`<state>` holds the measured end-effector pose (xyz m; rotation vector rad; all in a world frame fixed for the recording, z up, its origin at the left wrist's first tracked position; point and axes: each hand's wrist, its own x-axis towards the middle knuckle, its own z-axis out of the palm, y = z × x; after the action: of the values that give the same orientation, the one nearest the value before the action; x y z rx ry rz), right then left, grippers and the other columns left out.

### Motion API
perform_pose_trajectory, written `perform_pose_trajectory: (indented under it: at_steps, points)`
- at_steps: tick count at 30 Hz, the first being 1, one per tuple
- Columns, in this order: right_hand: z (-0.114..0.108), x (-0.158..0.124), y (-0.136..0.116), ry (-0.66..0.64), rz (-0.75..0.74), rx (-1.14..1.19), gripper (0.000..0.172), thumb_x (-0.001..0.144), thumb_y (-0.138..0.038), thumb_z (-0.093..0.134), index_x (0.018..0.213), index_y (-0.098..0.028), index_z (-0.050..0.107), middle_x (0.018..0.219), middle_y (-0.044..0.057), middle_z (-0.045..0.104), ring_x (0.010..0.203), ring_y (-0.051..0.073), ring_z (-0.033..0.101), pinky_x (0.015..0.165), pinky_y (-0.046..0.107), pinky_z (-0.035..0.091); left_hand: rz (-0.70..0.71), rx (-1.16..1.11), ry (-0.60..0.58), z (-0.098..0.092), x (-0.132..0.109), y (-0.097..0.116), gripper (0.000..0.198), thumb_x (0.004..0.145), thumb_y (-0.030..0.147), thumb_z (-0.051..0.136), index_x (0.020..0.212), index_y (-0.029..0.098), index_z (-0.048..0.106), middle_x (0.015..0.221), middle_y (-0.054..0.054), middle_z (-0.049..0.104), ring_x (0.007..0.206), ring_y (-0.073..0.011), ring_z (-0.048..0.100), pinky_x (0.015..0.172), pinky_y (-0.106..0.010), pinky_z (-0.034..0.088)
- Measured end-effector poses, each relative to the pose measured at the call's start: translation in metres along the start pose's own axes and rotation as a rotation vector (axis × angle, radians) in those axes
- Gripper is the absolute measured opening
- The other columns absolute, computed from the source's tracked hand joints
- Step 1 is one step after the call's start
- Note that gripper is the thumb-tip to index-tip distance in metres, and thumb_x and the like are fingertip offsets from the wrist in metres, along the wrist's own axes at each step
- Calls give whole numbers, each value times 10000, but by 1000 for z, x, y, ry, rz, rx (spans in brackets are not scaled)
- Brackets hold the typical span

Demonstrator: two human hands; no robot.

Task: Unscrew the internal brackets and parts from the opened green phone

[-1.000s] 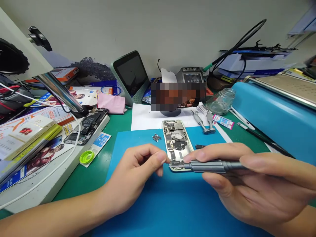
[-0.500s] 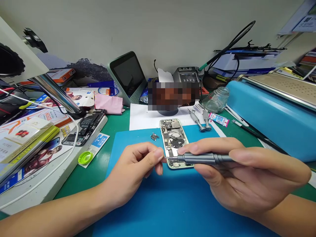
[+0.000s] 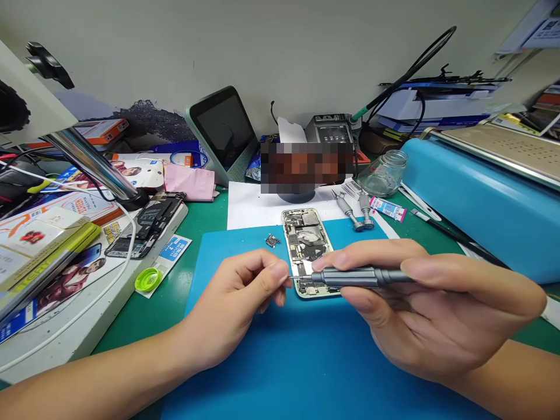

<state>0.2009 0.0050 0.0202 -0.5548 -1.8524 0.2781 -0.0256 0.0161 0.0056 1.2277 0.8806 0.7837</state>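
Right hand (image 3: pixel 441 315) grips a grey screwdriver (image 3: pixel 356 277) by the handle, fingers and thumb along it, shaft roughly level above the lower end of an opened phone (image 3: pixel 308 230); left hand (image 3: pixel 238 306) has thumb and forefinger pinched together at the driver's tip, anything tiny between them too hidden to tell. Phone lies, innards exposed, on a blue mat (image 3: pixel 280 373) atop the green counter (image 3: pixel 157 309), a small dark component (image 3: pixel 272 240) just left of it, two grey tools (image 3: pixel 347 211) beyond to the right.

Soft even light, stretched edges, bright glints on metal pole (image 3: pixel 91 161)
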Motion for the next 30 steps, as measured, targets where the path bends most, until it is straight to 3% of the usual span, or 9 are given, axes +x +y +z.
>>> perform_pose_trajectory:
  at_steps: [10, 20, 30]
  points:
    - [1, -2, 2, 7, 3, -3, 679, 749, 75, 778, 1281, -302, 590, 971, 50, 829, 750, 219, 813, 527, 293, 676, 1, 11, -15, -2, 0, -2, 494, 943, 642, 698, 752, 188, 647, 657, 18, 615, 600, -112, 439, 568, -233, 353]
    - [4, -2, 0, 9, -32, 8, 707, 763, 106, 726, 1328, -285, 560, 1009, 47, 808, 859, 208, 820, 635, 298, 709, 11, -4, -33, -1, 1, -2, 492, 949, 637, 693, 752, 188, 654, 651, 18, 621, 602, -109, 453, 580, -227, 361]
    - [3, 0, 0, -29, -23, -19, 695, 779, 94, 720, 1342, -284, 564, 985, 57, 812, 855, 221, 822, 602, 298, 706, 9, -30, -46, -2, 1, -2, 481, 950, 629, 701, 774, 183, 658, 662, 29, 615, 604, -97, 448, 586, -213, 362]
